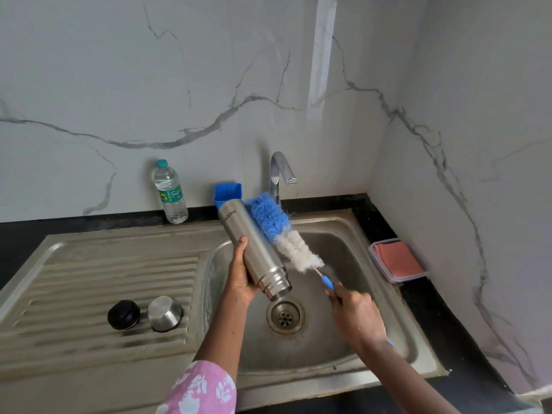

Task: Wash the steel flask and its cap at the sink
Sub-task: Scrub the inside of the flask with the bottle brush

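Observation:
My left hand [240,274] grips the steel flask [252,246] over the sink basin [343,243], tilted with its open mouth down toward the drain [286,317]. My right hand [355,312] holds the blue handle of a bottle brush [283,234]; its blue and white bristles lie against the flask's right side. On the ribbed drainboard [74,294] to the left lie the black inner stopper [123,314] and the steel cap [165,313], upside down.
A chrome tap [279,171] stands behind the basin, with no water visible running from it. A blue holder [227,194] sits next to it, a plastic water bottle [170,192] further left. A clear box with a pink sponge [398,259] rests on the black counter at right.

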